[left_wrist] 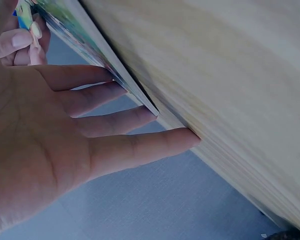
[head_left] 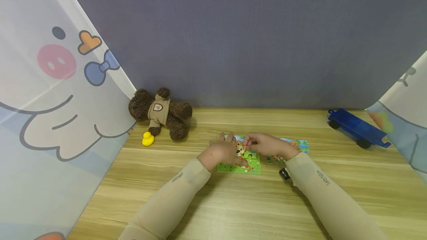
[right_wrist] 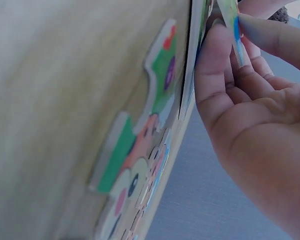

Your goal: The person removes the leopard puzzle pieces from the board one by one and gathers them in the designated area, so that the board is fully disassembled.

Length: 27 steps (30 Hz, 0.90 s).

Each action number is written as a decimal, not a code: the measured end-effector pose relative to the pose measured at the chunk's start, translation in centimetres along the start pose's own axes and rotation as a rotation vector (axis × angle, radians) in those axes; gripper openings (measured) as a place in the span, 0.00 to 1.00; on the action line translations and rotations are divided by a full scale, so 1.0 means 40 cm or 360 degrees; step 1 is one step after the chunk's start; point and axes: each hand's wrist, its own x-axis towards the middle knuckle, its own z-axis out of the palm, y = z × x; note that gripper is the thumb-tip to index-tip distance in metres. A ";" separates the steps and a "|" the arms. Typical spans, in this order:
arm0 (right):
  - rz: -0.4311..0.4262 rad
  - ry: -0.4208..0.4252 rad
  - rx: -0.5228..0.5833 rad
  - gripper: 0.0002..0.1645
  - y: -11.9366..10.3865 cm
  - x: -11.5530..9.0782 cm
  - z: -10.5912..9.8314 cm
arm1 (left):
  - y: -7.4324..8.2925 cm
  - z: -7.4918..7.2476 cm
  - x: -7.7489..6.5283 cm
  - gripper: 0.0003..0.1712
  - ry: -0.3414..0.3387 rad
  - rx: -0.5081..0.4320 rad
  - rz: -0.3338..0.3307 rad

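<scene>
A puzzle board [head_left: 238,170] with a cartoon animal on a green ground lies on the table. My left hand [head_left: 222,153] rests across its left side, fingers spread and fairly straight, fingertips at the board's edge in the left wrist view. Between thumb and fingers, my right hand [head_left: 267,145] pinches a thin puzzle piece [right_wrist: 231,20] with blue and green on its face, held close over the upper part of the board. Loose puzzle pieces [right_wrist: 162,75] lie right of the board, partly hidden by the right forearm in the head view.
A brown teddy bear [head_left: 159,111] lies at the back left, with a yellow rubber duck [head_left: 148,139] beside it. At the back right stands a blue toy wagon [head_left: 358,127] with black wheels. A grey wall panel [head_left: 247,40] borders the wooden table [head_left: 240,206] behind.
</scene>
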 end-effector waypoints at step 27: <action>-0.0036 0.0335 0.0022 0.16 0.038 -0.209 -0.126 | 0.000 0.002 -0.009 0.68 0.0010 0.0000 0.0008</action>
